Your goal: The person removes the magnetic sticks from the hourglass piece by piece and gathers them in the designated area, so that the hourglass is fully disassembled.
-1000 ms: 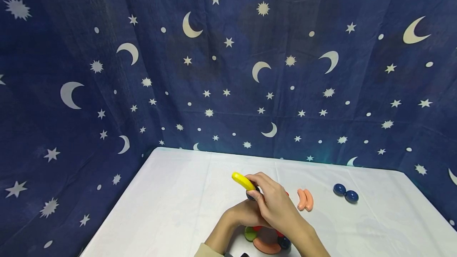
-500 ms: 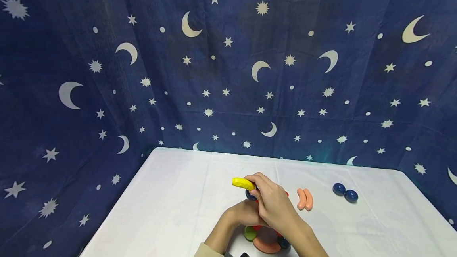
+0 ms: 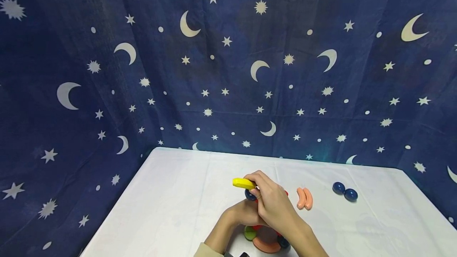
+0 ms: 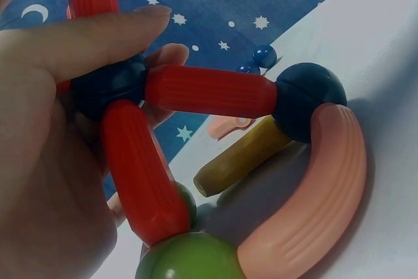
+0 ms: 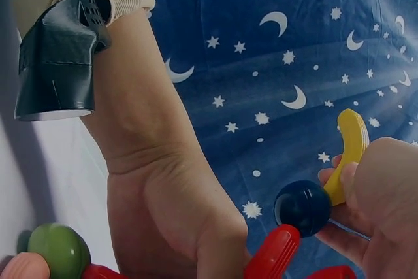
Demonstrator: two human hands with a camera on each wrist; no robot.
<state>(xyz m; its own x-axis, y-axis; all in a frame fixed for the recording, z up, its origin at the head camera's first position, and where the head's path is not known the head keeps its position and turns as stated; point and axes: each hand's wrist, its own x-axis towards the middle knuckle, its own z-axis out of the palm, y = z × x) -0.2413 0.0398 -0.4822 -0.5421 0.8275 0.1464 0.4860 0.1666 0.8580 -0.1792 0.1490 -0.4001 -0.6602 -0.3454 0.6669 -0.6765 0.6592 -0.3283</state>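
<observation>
My right hand (image 3: 276, 205) pinches a yellow curved rod (image 3: 242, 183) from a building set, its near end right at a dark blue ball (image 5: 302, 208). That ball tops a red rod (image 5: 274, 253) of a built frame. Below it, my left hand (image 4: 39, 142) grips the frame around another dark blue ball (image 4: 108, 89), where several red rods (image 4: 212, 91) meet. Lower down, the frame has a green ball (image 4: 189, 259), a salmon curved rod (image 4: 330, 181) and one more dark blue ball (image 4: 310, 96). In the head view, the hands hide much of the frame.
Two salmon curved rods (image 3: 304, 198) lie side by side on the white table (image 3: 185, 193), right of the hands. Farther right sit two loose dark blue balls (image 3: 344, 191). A dark blue cloth (image 3: 228, 70) with moons and stars hangs behind and at the left.
The yellow curved rod has turned from a diagonal to a nearly level position. More of the blue ball under it now shows. My left hand has stayed in place.
</observation>
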